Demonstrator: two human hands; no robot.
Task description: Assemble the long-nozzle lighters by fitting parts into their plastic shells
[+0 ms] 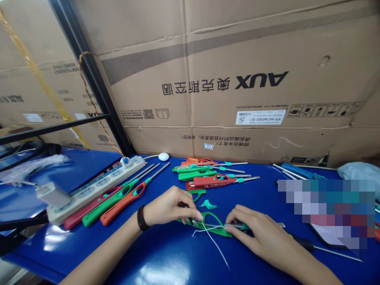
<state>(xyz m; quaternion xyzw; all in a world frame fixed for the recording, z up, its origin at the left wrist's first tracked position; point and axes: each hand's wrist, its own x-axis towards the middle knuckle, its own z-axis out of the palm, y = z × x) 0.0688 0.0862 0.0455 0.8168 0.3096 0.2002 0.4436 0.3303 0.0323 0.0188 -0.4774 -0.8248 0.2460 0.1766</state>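
A green lighter shell point(211, 218), the long-nosed kind, lies opened on the blue table with its insides exposed. My left hand point(175, 206), wearing a dark wristband, is closed over the shell's left part, its thumb and finger pinching a thin white wire point(216, 245). The loose end of that wire trails toward the front of the table. On the other side, my right hand point(252, 229) is closed with its fingertips on the lighter's metal tube point(236, 226), beside a teal collar. The tube's tip shows past the knuckles. A small teal trigger piece point(209, 204) lies just behind the shell.
Several lighters, some opened, such as a red one point(210, 181), lie behind my hands. Closed lighters point(123, 204) rest against a white power strip point(102, 183) at left. A screwdriver point(338, 253) lies at right. A large cardboard box point(208, 59) walls off the back.
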